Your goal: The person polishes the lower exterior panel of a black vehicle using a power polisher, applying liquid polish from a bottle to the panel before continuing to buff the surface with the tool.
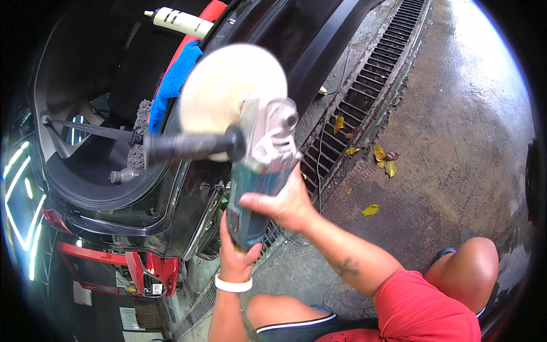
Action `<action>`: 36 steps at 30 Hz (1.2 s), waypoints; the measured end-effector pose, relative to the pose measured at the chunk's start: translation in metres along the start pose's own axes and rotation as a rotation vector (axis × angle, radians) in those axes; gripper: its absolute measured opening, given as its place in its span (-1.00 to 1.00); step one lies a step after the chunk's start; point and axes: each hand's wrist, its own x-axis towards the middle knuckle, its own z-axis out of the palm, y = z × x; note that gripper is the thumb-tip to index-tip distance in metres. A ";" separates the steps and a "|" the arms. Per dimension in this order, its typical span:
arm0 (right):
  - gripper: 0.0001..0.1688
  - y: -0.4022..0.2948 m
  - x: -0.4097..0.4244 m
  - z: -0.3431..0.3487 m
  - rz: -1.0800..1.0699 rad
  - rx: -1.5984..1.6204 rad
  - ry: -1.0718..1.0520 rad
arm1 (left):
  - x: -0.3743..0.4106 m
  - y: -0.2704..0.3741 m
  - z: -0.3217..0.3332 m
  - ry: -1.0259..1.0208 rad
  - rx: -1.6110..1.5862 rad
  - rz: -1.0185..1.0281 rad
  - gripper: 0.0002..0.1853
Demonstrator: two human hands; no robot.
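A power polisher (252,188) with a teal body, metal gear head and black side handle is held up before me. Its round, cream-white pad (233,87) looks blurred, near the sill of a dark car. My right hand (284,203) grips the teal body just behind the metal head, thumb across the top. My left hand (237,254), below a white wristband, holds the rear end of the body. The side handle (192,147) sticks out to the left with no hand on it. Beyond the pad, a blue microfiber cloth (173,85) hangs over a red edge, and a white bottle (181,21) lies there.
The black car body (124,222) with an opening and a seat belt fills the left. A metal floor grate (367,79) with fallen leaves (379,153) beside it runs diagonally over the concrete. A thin cable (319,171) crosses the grate. A red car (158,273) stands lower left.
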 end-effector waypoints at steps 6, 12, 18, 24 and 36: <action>0.62 0.026 -0.067 0.053 0.111 0.051 -0.077 | -0.067 -0.023 -0.048 0.047 -0.036 -0.197 0.52; 0.62 0.022 -0.058 0.044 0.077 0.064 -0.062 | -0.058 -0.006 -0.037 0.080 0.058 -0.204 0.55; 0.18 -0.028 0.019 -0.017 -0.057 0.152 0.079 | 0.011 0.030 0.033 -0.012 -0.120 -0.009 0.32; -0.10 -0.096 0.106 -0.078 -0.248 0.143 -0.041 | 0.083 0.077 0.108 -0.001 -0.023 0.139 0.12; 0.15 -0.055 0.056 -0.048 -0.181 -0.090 -0.028 | 0.037 0.003 0.110 0.076 -0.133 0.158 0.36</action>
